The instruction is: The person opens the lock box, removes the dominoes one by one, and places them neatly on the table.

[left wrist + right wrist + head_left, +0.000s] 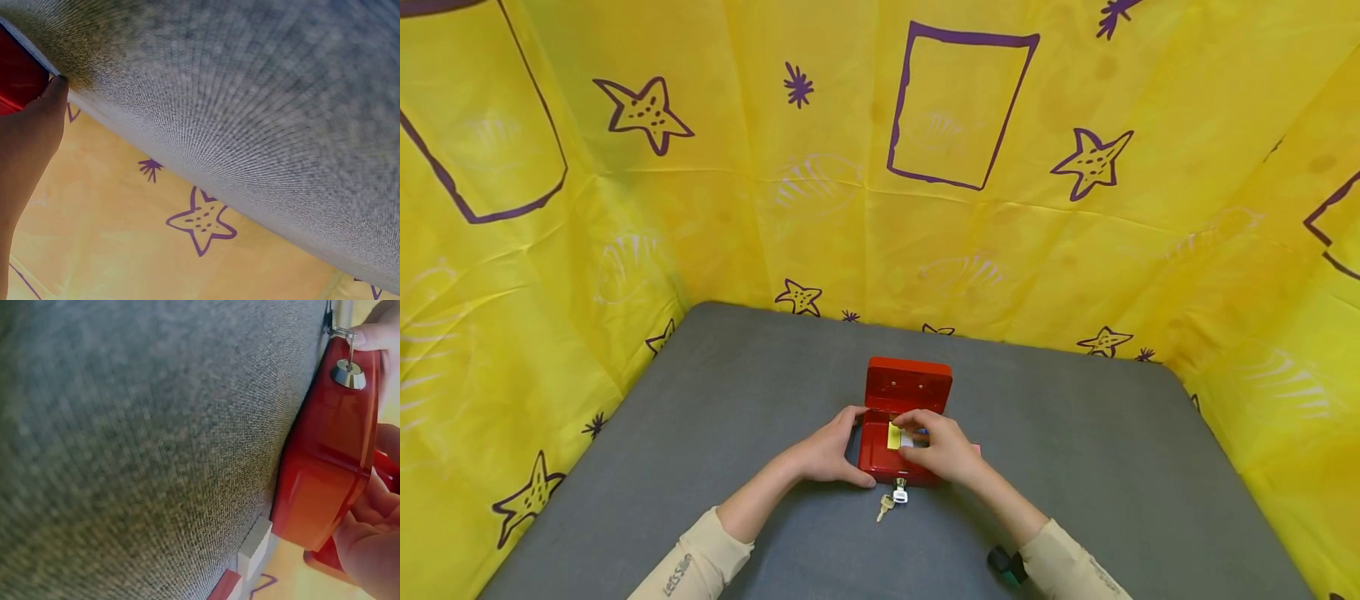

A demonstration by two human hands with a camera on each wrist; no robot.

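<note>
"On the grey table (775, 358), what's in hand?"

"Work inside the red cash box (874, 460), I'd judge. Its lid (907, 386) stands raised, keys (900, 494) at the front lock (348, 375). The left hand (827, 450) spreads wide, gripping its left side; the right hand (946, 447) curves over a yellow piece (893, 436) and a white piece (906, 440) inside."

"Holding either?"

"Can't tell. The next move probably calls for a light pinch, box steadied."

"And around?"

"A white block (255, 545) and red block (224, 586) lie by the box's right side; yellow sheeting (835, 225) with purple starfish (646, 114) walls the table."

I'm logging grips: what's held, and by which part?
Left hand: red box, by its left side. Right hand: cannot tell whether its fingers hold anything.
</note>
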